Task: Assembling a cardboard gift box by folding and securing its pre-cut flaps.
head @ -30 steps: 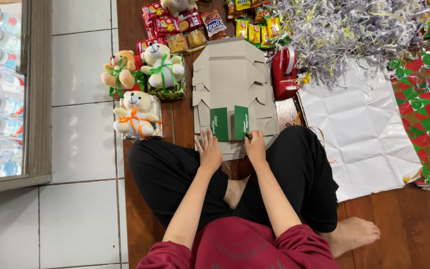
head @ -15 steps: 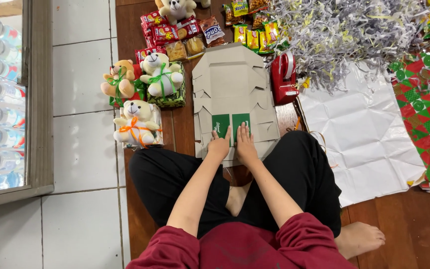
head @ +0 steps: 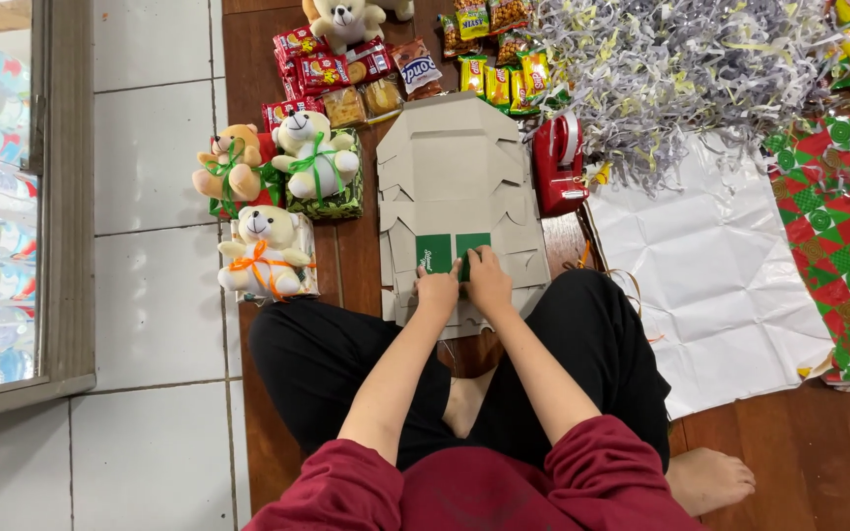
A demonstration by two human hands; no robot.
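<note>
- Two hands rest side by side on a flattened grey cardboard box (head: 459, 182) that lies unfolded on the wooden floor (head: 789, 462) just ahead of the person's crossed legs.
- The left hand (head: 438, 291) lies palm down, fingers bent over the near edge of the left of two green flaps (head: 435, 251) — pressing rather than gripping, as far as the view shows.
- The right hand (head: 489, 280) sits touching the left one, its fingertips on the lower edge of the right green flap (head: 472, 243); whether it pinches the flap or only presses cannot be told.
- The box holds nothing — it is a flat sheet of panels and notched tabs reaching away from the hands.
- Just right of the hands, beside the cardboard, stands a red tape dispenser (head: 557, 162).
- Further right lies a creased white sheet of paper (head: 710, 265), and beyond it red-and-green patterned wrapping paper (head: 843, 236).
- Ahead and to the right is a heap of shredded paper strips (head: 681, 69).
- Left of the hands sit three small teddy bears: a white one with an orange ribbon (head: 263, 254) nearest, then a white one with a green ribbon (head: 312, 152) and a tan one (head: 231, 162).
- Far ahead lie snack packets (head: 322, 69) in red and yellow.
</note>
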